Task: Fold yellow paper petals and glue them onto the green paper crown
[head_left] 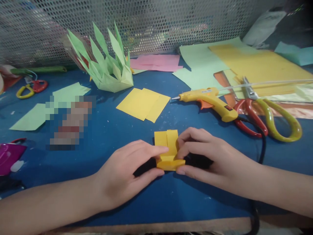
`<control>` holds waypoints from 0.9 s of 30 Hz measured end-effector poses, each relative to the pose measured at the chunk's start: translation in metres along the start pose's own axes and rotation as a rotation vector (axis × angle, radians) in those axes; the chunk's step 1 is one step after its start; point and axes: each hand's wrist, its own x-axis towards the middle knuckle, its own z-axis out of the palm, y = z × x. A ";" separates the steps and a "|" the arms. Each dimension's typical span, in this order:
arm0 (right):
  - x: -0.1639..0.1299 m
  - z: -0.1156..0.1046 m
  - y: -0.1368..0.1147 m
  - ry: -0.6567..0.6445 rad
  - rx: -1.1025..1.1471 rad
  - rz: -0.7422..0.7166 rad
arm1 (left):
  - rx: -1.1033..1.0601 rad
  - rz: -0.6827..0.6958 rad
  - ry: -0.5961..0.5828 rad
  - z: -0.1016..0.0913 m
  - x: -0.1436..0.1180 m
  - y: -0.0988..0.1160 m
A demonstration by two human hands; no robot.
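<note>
A small folded yellow paper piece point(168, 150) lies on the blue table point(122, 130) near its front edge, pinched between both hands. The left hand point(124, 173) is half closed, forefinger and thumb touching the paper's left side; the right hand point(207, 160) curls partly shut, fingertips pressing its right side.

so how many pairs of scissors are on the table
2: large scissors at right beside the glue gun; small scissors at far left. Others may be hidden under paper.
</note>
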 end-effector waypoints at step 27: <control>-0.001 0.007 0.001 0.073 -0.028 0.006 | 0.015 -0.022 -0.041 0.000 0.004 0.005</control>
